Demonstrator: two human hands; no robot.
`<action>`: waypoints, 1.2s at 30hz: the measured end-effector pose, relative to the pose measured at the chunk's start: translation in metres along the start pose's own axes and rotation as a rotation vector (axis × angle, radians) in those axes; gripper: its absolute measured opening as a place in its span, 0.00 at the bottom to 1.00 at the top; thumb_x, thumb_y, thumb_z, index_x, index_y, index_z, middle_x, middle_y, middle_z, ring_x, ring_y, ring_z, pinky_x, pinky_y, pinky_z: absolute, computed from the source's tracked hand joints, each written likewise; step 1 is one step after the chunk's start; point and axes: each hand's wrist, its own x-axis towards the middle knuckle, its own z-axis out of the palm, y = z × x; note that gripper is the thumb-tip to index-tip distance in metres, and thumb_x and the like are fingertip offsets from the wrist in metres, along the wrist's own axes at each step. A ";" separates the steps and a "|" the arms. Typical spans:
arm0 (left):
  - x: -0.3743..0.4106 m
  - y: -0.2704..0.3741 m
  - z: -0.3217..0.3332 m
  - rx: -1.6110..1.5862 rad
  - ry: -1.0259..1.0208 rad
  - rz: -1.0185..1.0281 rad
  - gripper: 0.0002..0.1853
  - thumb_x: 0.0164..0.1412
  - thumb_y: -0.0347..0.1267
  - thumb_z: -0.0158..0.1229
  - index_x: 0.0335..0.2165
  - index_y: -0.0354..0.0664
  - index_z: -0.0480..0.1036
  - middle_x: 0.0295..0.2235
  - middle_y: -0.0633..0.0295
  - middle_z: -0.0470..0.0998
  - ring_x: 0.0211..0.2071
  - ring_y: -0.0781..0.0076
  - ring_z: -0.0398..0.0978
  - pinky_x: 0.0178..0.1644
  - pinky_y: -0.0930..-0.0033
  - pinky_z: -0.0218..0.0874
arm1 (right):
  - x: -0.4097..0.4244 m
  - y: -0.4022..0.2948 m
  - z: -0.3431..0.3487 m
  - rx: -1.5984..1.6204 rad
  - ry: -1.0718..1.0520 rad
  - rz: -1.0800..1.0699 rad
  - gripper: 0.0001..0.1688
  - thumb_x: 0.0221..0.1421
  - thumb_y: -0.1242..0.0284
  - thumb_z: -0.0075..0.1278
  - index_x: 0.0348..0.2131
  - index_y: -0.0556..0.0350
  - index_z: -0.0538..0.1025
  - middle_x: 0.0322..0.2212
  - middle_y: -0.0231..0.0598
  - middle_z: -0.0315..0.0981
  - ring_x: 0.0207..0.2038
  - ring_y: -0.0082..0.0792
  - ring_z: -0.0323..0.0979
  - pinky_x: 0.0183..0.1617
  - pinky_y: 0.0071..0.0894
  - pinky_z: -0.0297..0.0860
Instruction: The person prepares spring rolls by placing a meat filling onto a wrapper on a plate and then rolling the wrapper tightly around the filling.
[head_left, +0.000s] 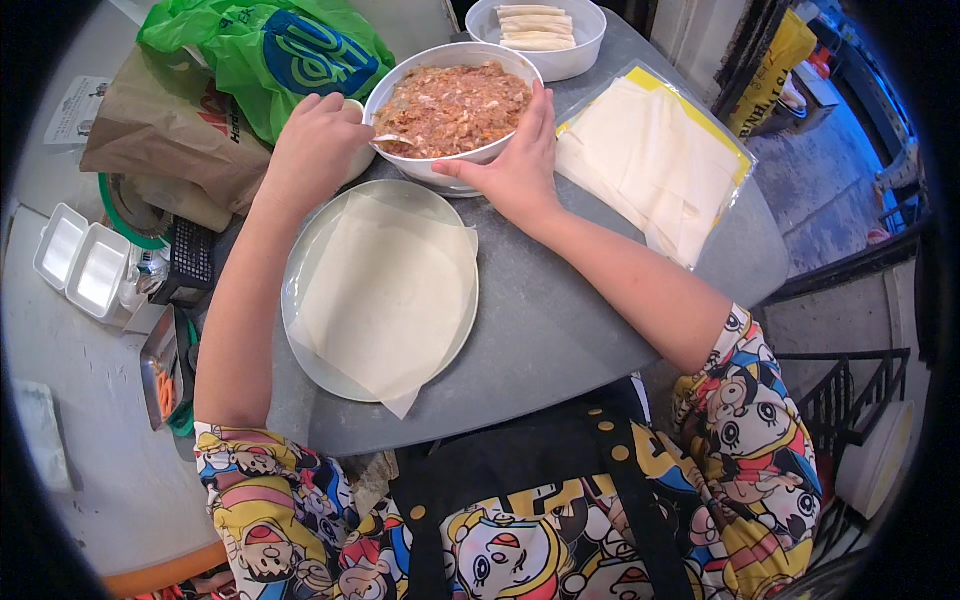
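Before me a thin pale wrapper sheet lies on a round plate, its corners over the rim. Beyond it stands a white bowl of raw minced filling with orange bits. My left hand is closed around the handle of a spoon, whose tip is in the filling at the bowl's left edge. My right hand is spread against the bowl's right side, thumb at the near rim. At the right, a stack of wrapper sheets lies on yellow-edged plastic packaging. Several rolled wrappers lie in another white bowl.
A green plastic bag and a brown paper bag stand at the back left. Left of my forearm are an open foam box, a black basket and a metal tray with orange strips. The grey table's curved edge runs before my body.
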 end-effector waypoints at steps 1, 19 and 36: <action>0.001 0.002 -0.001 -0.001 -0.031 0.004 0.09 0.46 0.26 0.55 0.27 0.46 0.80 0.27 0.66 0.76 0.35 0.68 0.71 0.43 0.66 0.59 | 0.000 0.001 0.000 -0.005 0.006 -0.002 0.86 0.25 0.43 0.70 0.64 0.62 0.32 0.63 0.68 0.29 0.67 0.63 0.34 0.68 0.55 0.44; 0.021 -0.015 0.006 -0.779 -0.274 -0.209 0.10 0.51 0.24 0.58 0.33 0.42 0.82 0.29 0.57 0.80 0.30 0.68 0.76 0.38 0.68 0.65 | 0.000 0.003 0.003 -0.008 0.045 -0.021 0.87 0.23 0.42 0.71 0.64 0.64 0.34 0.62 0.69 0.33 0.66 0.63 0.37 0.67 0.55 0.45; 0.016 -0.007 0.039 -0.709 0.010 -0.105 0.10 0.49 0.27 0.62 0.33 0.47 0.82 0.25 0.60 0.78 0.28 0.65 0.74 0.35 0.67 0.64 | 0.001 0.004 0.004 0.027 0.021 -0.019 0.87 0.23 0.41 0.70 0.63 0.64 0.33 0.61 0.73 0.33 0.65 0.66 0.36 0.67 0.58 0.41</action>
